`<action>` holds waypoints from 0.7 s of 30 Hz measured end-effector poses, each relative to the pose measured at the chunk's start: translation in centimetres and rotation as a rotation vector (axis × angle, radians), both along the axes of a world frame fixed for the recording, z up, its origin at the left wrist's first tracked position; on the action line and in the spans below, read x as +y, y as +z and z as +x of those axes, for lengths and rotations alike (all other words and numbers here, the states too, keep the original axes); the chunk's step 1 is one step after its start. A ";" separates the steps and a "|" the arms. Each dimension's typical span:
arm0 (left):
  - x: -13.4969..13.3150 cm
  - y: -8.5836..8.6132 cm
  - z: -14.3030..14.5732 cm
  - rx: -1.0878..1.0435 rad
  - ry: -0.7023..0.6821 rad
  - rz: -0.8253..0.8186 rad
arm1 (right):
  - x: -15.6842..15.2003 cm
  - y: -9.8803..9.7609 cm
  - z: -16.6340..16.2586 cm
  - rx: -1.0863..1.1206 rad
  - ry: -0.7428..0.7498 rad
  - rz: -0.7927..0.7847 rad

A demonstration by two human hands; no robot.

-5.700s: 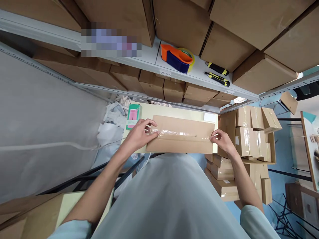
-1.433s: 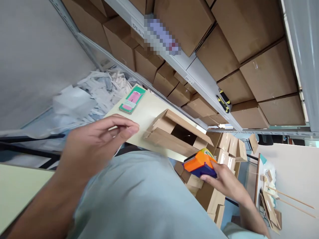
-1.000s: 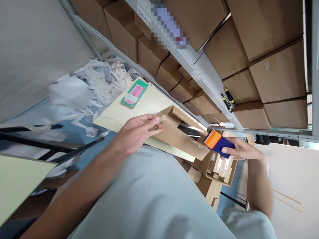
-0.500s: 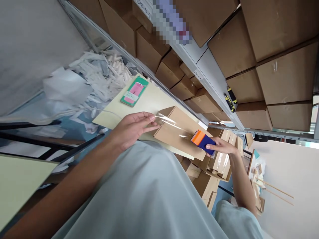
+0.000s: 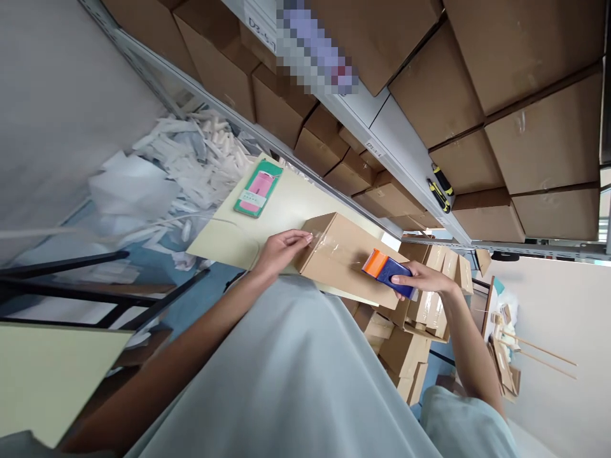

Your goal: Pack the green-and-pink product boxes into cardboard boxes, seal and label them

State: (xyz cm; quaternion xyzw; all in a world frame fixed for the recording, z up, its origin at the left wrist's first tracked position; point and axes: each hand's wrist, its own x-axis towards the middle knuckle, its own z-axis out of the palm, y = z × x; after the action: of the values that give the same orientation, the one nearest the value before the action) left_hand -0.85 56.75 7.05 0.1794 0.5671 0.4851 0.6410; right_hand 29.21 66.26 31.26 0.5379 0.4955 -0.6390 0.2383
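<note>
A closed cardboard box [image 5: 356,245] lies on a pale yellow tabletop [image 5: 224,245]. Clear packing tape [image 5: 329,242] runs along its top from the left end. My left hand [image 5: 282,253] has thumb and fingers pinched together at that left edge, on the tape's end. Above the box's right part, my right hand [image 5: 422,280] grips a blue tape dispenser [image 5: 395,275] with an orange front. The dispenser is tilted, its orange end towards the left. Whether the dispenser touches the box is unclear.
A green-and-pink phone-case pack [image 5: 258,189] lies on the table's far left part. Shelves of cardboard boxes [image 5: 458,83] rise beyond, with two yellow-black cutters [image 5: 440,189] on a ledge. White scrap paper [image 5: 191,159] is heaped at left; an open carton [image 5: 429,299] stands right.
My left hand has moved right and down onto the box's left edge, bringing the tape that was stretched above the box against it. The dispenser has turned slightly in my right hand.
</note>
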 end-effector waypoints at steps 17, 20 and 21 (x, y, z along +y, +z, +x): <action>0.0 5.2 2.8 0.650 0.068 0.301 | -1.3 -0.5 0.3 0.159 0.048 0.030; 0.5 4.4 3.2 0.600 0.086 0.250 | -1.3 -0.7 0.3 0.199 0.079 0.038; 0.5 4.1 3.2 0.593 0.091 0.242 | -1.3 -0.6 0.2 0.210 0.095 0.047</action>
State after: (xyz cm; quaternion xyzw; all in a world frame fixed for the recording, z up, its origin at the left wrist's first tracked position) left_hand 2.37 57.26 11.15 0.3624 0.6749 0.5036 0.3994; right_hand 29.44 64.92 30.62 0.4493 0.5576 -0.6680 0.2025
